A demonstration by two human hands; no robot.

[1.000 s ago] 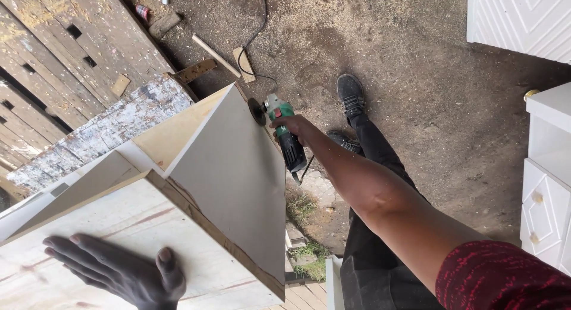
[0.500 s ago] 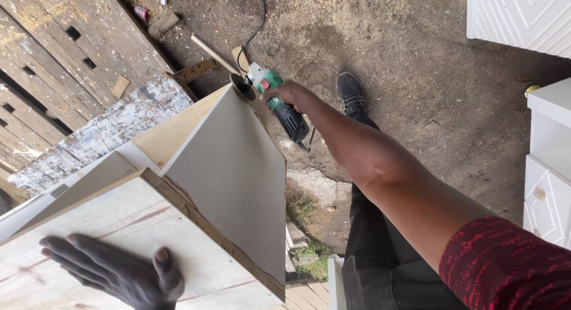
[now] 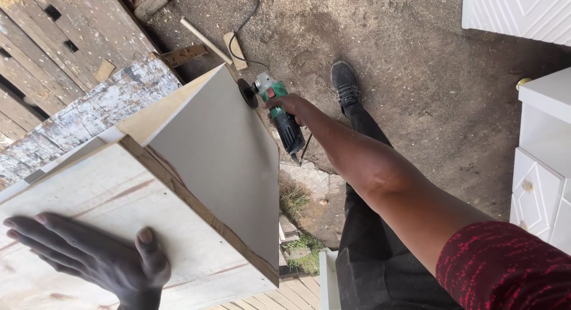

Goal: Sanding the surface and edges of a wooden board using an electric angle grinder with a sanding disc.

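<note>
My right hand [image 3: 292,108] grips a green and black angle grinder [image 3: 278,117], arm stretched out over the ground. The grinder's dark disc [image 3: 247,93] touches the far edge of a grey-white side panel [image 3: 223,161] of a wooden cabinet. My left hand [image 3: 95,259] lies flat, fingers spread, on the cabinet's pale whitewashed top [image 3: 148,227] at the lower left. The grinder's black cord [image 3: 247,21] runs away across the dirt ground. My black trouser leg and black shoe [image 3: 345,81] show below my right arm.
White panelled furniture [image 3: 538,173] with small knobs stands at the right, another white panel [image 3: 517,13] at top right. Weathered planks [image 3: 65,54] and wood offcuts [image 3: 205,42] lie at the upper left. Sawdust covers the ground; grass tufts [image 3: 294,200] grow beside the cabinet.
The grinder ran up the panel's edge to its far corner, then came back down a little. The view shifted, the cabinet now sitting higher and further left. My left hand stayed flat.
</note>
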